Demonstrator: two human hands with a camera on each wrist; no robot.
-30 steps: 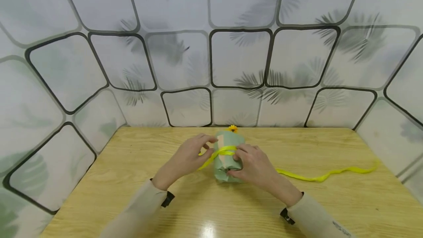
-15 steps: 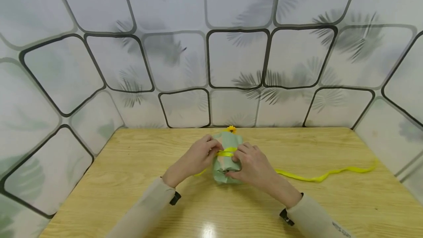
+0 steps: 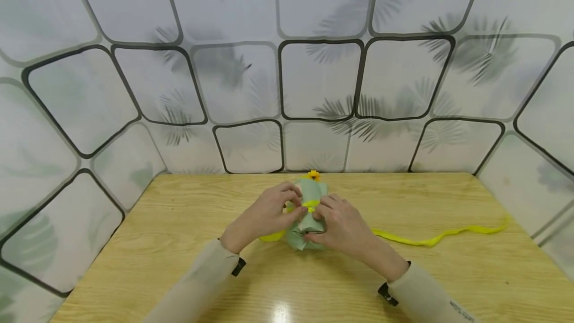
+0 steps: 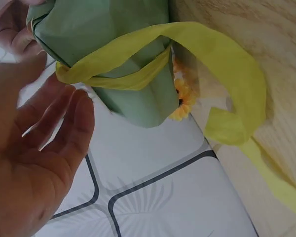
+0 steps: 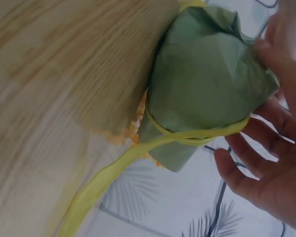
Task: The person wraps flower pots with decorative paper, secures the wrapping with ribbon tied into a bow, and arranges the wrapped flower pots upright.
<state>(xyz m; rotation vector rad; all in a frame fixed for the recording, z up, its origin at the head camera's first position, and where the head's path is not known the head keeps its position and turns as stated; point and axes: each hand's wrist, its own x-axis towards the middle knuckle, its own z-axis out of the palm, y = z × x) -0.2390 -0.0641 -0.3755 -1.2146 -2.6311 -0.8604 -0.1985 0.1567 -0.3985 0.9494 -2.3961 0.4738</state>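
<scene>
A small bouquet wrapped in green paper (image 3: 312,191) lies on the table, a yellow-orange flower (image 3: 313,175) poking out at its far end. Yellow ribbon (image 3: 311,204) goes round its middle. My right hand (image 3: 343,223) grips the bouquet from the right, thumb at its near end and fingers by the ribbon. From the left, my left hand (image 3: 269,213) pinches the ribbon at the front, its thumb laid over the band. The left wrist view has the fingertips right at a fold of the ribbon (image 4: 71,74). The ribbon's crossing is partly hidden behind the fingers.
A long ribbon tail (image 3: 432,241) trails over the wooden table (image 3: 179,203) to the right. On the left a shorter loop of ribbon (image 3: 272,237) shows under the left hand. A patterned cloth wall (image 3: 251,148) stands along the table's back and sides.
My left hand has moved right onto the ribbon at the bouquet's front, and its thumb has come over the band. The right hand has kept its grip in nearly the same place.
</scene>
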